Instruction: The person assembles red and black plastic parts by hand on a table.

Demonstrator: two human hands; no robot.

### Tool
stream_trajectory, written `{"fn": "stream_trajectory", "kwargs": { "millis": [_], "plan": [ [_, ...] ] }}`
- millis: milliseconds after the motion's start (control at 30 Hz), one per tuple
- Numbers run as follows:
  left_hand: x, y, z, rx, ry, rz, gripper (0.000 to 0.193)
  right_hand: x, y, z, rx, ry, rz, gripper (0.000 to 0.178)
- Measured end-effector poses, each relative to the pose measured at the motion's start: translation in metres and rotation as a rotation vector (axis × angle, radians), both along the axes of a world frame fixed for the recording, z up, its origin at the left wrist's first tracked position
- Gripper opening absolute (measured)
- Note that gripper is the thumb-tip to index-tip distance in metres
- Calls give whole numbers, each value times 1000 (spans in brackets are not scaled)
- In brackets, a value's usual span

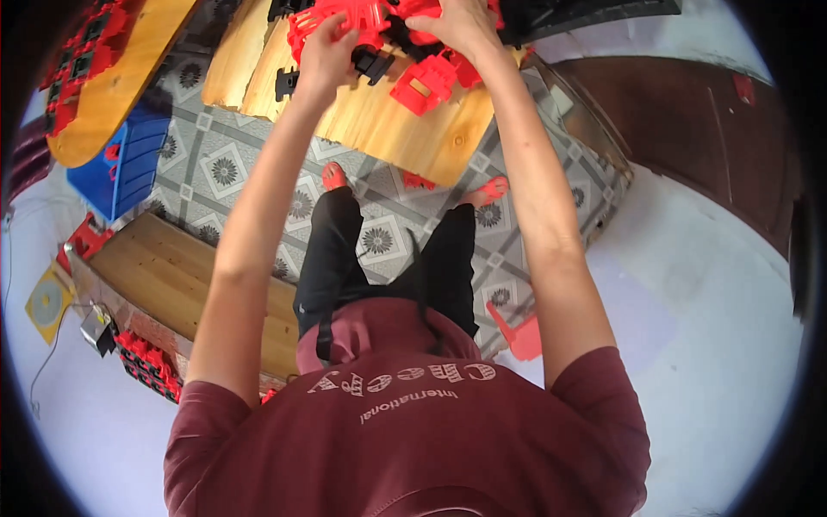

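Red part [370, 19] btwn | L grip [326, 62] fwd | R grip [465, 30] angled inwd

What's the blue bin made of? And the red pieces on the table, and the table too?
Blue bin: probably hard plastic; evenly coloured, with ribbed sides.
Red pieces: look like smooth plastic, bright red with neat edges, though painted metal is possible.
Table: looks like wood, perhaps varnished; grain lines and a knot show.
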State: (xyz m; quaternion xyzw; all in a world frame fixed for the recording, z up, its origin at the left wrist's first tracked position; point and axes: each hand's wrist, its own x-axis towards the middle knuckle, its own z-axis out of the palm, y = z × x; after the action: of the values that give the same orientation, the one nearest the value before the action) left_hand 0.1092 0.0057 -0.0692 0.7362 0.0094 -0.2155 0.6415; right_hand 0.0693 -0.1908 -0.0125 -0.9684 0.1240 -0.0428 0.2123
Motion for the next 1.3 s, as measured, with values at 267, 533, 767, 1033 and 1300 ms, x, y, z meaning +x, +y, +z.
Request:
{"fn": "stream_trajectory", "kwargs": {
  "millis": [267, 533, 767, 1033, 1300],
  "plan": [
    [24, 33, -12, -5, -11, -292, 62, -191, 60, -13, 176, -160, -170, 33],
    [-56, 132, 25, 60, 180, -206, 45, -387, 165, -42, 533, 320, -563, 33],
    [-112, 205, 75, 100, 391, -230, 46, -301, 139, -61, 536, 222, -243, 32],
    [-136, 231, 87, 128, 409, -35, 46, -132, 72, -70, 163, -30, -260, 85],
    [-62, 233, 75, 151, 407, -132, 45, -78, 45, -76, -71, 308, -378, 52]
  ]
}}
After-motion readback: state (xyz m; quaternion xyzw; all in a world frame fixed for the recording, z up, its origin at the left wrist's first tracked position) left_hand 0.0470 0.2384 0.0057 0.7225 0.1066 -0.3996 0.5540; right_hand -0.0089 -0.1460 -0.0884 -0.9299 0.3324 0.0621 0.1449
